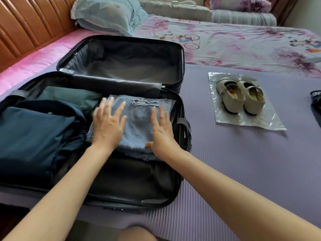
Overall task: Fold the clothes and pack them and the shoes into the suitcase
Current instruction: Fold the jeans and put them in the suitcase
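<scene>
Head view: both the left hand (107, 126) and the right hand (162, 131) lie flat, fingers straight, on folded jeans (139, 119) in the suitcase (121, 197); shoes (241, 96) sit well right on the purple bed (243, 171).

Both flat hands, left hand (107, 126) and right hand (162, 131), rest on folded jeans (139, 119) in the suitcase (180, 173).

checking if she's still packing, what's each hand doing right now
Left hand: open, fingers straight, flat on the folded light blue ripped denim jeans.
Right hand: open, fingers straight, flat on the same jeans.
</scene>
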A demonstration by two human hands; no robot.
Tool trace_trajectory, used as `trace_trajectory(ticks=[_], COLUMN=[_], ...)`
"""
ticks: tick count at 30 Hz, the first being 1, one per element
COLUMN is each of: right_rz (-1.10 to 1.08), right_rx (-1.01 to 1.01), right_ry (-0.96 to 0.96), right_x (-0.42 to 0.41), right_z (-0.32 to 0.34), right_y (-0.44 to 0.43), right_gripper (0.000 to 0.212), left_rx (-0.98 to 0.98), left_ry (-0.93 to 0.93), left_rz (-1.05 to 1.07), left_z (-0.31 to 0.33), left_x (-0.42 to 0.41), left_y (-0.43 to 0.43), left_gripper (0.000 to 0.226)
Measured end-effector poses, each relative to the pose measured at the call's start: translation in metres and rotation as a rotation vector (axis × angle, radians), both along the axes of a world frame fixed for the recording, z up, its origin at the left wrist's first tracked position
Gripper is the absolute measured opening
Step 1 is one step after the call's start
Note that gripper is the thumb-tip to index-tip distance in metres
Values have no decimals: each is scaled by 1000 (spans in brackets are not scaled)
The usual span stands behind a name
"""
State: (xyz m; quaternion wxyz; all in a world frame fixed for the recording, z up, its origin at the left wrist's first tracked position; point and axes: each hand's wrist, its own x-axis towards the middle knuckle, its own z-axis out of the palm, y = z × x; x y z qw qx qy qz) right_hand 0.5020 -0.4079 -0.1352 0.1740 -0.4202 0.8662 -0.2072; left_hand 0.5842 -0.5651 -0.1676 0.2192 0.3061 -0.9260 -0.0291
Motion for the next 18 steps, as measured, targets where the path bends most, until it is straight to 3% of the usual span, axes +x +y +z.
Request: trace_trajectory(ticks=[4, 6, 10, 12, 14, 18], right_rz=[-24, -41, -64, -82, -90, -147], right_rx=[193, 218, 34, -125, -212, -300], right_ry=[-8, -37, -244, -340, -349, -325], right_x=[-7, -6, -6, -9, -17, -42], right_z=[-9, -7, 13, 28, 42, 55], right_y=[-5, -8, 0, 13, 30, 72], right_gripper=[103, 105, 99, 93, 86, 70], left_rx=[150, 170, 271, 370, 462, 461], left_ry=[-405, -445, -361, -212, -83, 18], left_rz=[-49, -49, -41, -28, -44, -182], left_z=[-11, -13, 5, 18, 31, 56], left_x=[0, 2, 0, -2, -7, -32], left_y=[5, 4, 8, 15, 28, 73], left_gripper=[66, 69, 64, 59, 56, 48])
